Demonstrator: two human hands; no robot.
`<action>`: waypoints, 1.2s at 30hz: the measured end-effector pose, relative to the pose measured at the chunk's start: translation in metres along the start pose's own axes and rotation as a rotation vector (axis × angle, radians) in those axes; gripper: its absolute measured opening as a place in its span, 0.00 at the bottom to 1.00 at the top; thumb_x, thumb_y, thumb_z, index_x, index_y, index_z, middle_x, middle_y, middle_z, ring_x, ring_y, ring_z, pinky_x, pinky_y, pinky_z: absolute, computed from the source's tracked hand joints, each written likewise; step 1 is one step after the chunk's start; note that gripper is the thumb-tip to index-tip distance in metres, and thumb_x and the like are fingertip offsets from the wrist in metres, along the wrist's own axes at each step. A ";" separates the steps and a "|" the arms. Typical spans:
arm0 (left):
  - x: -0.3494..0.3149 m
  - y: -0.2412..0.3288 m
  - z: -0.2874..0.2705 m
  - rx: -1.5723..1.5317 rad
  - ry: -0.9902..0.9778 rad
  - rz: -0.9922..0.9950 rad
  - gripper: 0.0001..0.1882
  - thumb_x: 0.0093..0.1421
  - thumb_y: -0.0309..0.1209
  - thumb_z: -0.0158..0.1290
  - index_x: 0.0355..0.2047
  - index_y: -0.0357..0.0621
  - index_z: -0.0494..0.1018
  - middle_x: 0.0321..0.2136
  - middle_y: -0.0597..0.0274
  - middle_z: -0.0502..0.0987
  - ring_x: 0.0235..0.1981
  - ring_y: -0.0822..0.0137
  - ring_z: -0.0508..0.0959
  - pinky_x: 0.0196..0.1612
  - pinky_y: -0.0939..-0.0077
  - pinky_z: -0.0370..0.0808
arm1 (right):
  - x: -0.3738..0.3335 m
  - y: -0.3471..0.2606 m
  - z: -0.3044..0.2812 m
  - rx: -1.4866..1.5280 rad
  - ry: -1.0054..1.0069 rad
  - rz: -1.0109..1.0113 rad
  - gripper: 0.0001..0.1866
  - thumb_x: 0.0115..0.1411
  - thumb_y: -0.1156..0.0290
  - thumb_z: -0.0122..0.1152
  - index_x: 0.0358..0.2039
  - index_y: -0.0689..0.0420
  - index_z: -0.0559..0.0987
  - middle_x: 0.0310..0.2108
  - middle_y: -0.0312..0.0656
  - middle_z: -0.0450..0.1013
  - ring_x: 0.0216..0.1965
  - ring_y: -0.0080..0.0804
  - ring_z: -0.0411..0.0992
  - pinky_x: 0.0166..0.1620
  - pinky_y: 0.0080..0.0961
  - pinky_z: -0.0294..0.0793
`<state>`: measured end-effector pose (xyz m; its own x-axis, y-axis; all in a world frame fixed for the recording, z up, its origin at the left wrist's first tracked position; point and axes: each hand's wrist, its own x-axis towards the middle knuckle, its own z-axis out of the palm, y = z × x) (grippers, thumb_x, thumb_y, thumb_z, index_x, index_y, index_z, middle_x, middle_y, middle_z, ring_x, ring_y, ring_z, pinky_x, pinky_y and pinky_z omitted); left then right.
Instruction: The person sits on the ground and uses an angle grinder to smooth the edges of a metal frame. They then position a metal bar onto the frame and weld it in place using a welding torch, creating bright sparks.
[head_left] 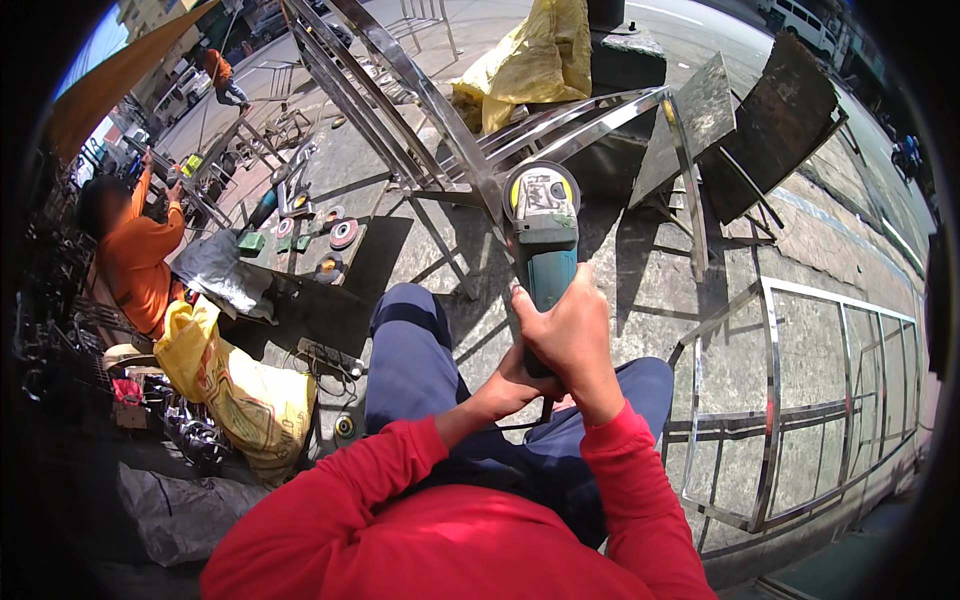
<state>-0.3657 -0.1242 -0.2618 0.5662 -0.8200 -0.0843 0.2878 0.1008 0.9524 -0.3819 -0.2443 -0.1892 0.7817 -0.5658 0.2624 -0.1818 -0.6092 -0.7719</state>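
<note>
Both my hands grip a teal angle grinder (552, 275) in front of my knees, its head pointing away from me. My right hand (575, 330) wraps the body from above, just behind the grey gear head. Lower down, my left hand (510, 385) is closed around the rear of the handle, partly hidden by the right wrist. The grinder's round disc lies against or very close to a shiny metal tube frame (478, 165); contact cannot be made out. That frame stands tilted on the concrete, its long tubes running up to the far left.
At right lies a rectangular metal frame (768, 400). Rusty sheet metal (785, 125) and a yellow sack (540, 60) stand behind. Grinding discs (343, 235) lie at left, near a co-worker in an orange shirt (150, 255) and another yellow sack (235, 390). Another person (218, 70) is farther off.
</note>
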 end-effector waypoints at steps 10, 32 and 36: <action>0.004 -0.016 0.000 0.019 0.012 -0.001 0.31 0.48 0.18 0.65 0.52 0.36 0.65 0.34 0.59 0.78 0.34 0.66 0.81 0.35 0.72 0.80 | -0.002 0.011 -0.005 0.088 0.056 0.016 0.31 0.50 0.54 0.69 0.34 0.71 0.67 0.22 0.66 0.73 0.27 0.65 0.76 0.32 0.50 0.76; 0.007 -0.018 -0.001 0.017 0.110 0.098 0.31 0.49 0.21 0.67 0.53 0.39 0.66 0.37 0.63 0.77 0.37 0.70 0.79 0.38 0.74 0.78 | 0.000 0.013 0.009 0.112 0.006 -0.081 0.32 0.49 0.56 0.70 0.37 0.71 0.66 0.23 0.63 0.74 0.27 0.62 0.76 0.30 0.47 0.77; 0.005 -0.014 -0.003 0.001 0.058 0.029 0.33 0.50 0.22 0.66 0.54 0.39 0.65 0.37 0.63 0.77 0.37 0.71 0.79 0.38 0.75 0.78 | -0.001 0.009 0.007 0.077 -0.014 -0.076 0.28 0.49 0.58 0.70 0.36 0.70 0.68 0.23 0.63 0.74 0.29 0.62 0.77 0.32 0.48 0.76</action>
<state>-0.3649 -0.1278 -0.2767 0.6181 -0.7826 -0.0738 0.2702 0.1234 0.9549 -0.3798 -0.2451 -0.2002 0.7999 -0.5112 0.3145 -0.0754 -0.6055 -0.7923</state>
